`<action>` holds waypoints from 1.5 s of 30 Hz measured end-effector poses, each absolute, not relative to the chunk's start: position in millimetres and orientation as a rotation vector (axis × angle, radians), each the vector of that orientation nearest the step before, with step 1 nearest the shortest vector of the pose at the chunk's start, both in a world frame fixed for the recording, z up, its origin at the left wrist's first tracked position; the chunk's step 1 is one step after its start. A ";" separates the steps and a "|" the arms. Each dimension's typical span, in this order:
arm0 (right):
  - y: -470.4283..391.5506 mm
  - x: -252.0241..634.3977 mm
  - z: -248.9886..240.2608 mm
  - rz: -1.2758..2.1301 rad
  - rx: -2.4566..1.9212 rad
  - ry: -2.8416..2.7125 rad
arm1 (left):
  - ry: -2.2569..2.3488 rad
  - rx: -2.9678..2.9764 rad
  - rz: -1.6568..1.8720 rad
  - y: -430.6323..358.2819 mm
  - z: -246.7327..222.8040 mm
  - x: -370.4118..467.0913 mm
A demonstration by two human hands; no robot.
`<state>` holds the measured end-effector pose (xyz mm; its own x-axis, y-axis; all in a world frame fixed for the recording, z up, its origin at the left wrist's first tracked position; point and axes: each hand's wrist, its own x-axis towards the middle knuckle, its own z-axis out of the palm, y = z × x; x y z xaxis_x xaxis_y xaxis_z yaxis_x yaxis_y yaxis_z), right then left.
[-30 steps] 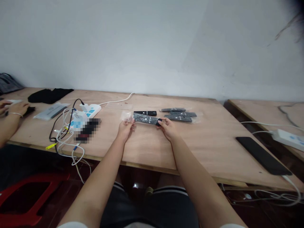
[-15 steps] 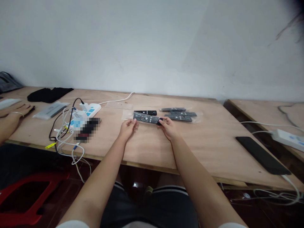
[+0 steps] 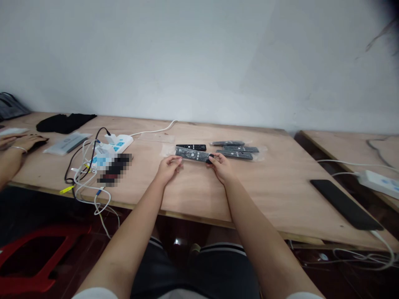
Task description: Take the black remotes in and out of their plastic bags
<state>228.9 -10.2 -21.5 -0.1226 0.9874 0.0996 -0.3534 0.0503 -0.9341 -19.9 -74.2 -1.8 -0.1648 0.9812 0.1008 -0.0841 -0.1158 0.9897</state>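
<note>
A dark remote in a clear plastic sleeve point(image 3: 192, 155) lies across between my two hands, over the wooden table. My left hand point(image 3: 169, 167) pinches its left end, thumb and fingers together at the plastic. Closed on the right end is my right hand point(image 3: 220, 166), with the remote's black tip showing at the fingertips. Just behind it, a black remote without visible wrapping point(image 3: 199, 147) rests on the table. To the right lie several wrapped remotes point(image 3: 238, 154) in a loose pile.
Left of my hands, a white power strip point(image 3: 123, 143) stands among tangled cables. A black phone point(image 3: 346, 204) lies near the right edge. Another person's hands point(image 3: 23, 143) are at the far left, by a wrapped flat package point(image 3: 67, 144). A red stool point(image 3: 46, 265) stands below.
The wrapped remote has tilted slightly between my hands, which stay nearly in place. At the far left, the other person's hand has shifted left and a second one shows.
</note>
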 end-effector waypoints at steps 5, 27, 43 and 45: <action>-9.5 228.4 -22.0 1.404 -0.804 -1.080 | 1.312 1.105 1.473 -71.1 -6.8 -19.0; -13.7 230.0 -15.3 1.449 -0.784 -1.012 | 1.195 1.203 1.381 -78.5 4.5 -16.6; -12.2 230.9 -15.9 1.422 -0.801 -1.017 | 1.145 1.083 1.551 -73.1 -1.1 -22.6; -12.5 230.9 -15.5 1.420 -0.803 -1.023 | 1.122 1.096 1.509 -74.2 0.1 -22.2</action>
